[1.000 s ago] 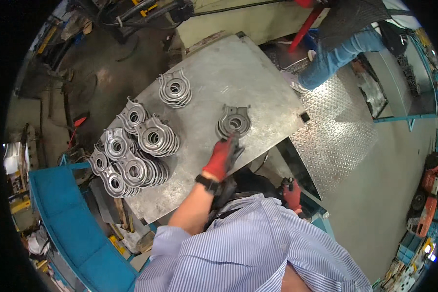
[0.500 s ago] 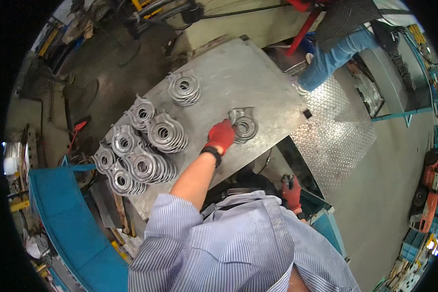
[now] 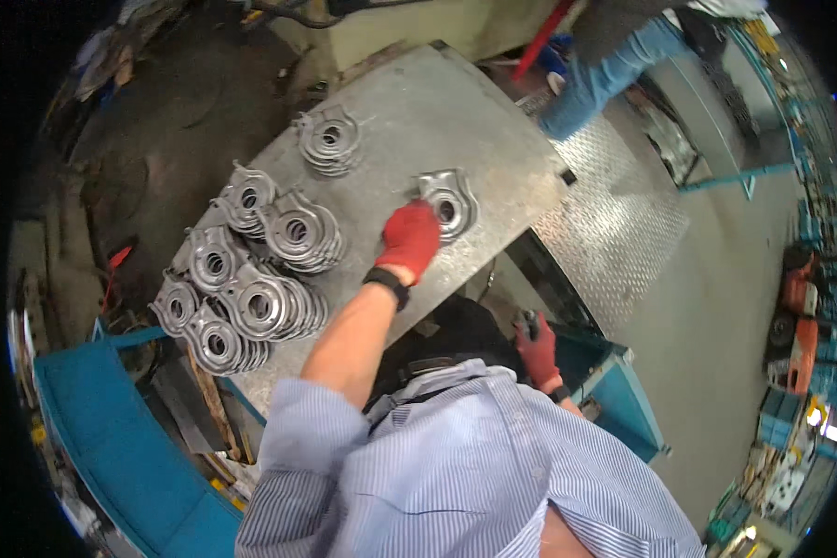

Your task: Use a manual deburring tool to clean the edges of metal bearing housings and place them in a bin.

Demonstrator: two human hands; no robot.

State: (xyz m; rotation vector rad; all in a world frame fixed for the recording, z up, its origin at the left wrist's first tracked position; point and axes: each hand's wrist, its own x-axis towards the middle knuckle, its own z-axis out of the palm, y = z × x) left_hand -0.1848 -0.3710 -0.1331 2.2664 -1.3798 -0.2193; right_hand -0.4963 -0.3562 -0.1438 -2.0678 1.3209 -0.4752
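My left hand point(image 3: 410, 239), in a red glove, is closed on the left edge of a grey metal bracket point(image 3: 468, 198) with a round ring opening. The bracket sits at the right part of a metal table point(image 3: 386, 121); the fingertips are partly hidden at its rim. My right hand point(image 3: 538, 352), also red-gloved, is low beside my body, off the table's near edge. Its fingers look curled around something dark grey, too small to make out. Stacks of similar brackets point(image 3: 259, 307) stand along the table's left side, and another stack point(image 3: 330, 139) is farther back.
A blue metal surface point(image 3: 121, 437) lies at the lower left. Near my right hand is a blue open-topped bin point(image 3: 614, 372). Beyond the table's right edge lies a tread-plate floor point(image 3: 623, 223), where a person in jeans point(image 3: 604, 79) stands.
The view has shifted, so the table and stacks appear higher and farther left. My left hand stays at the bracket, which now looks turned slightly and shows more of its upper plate.
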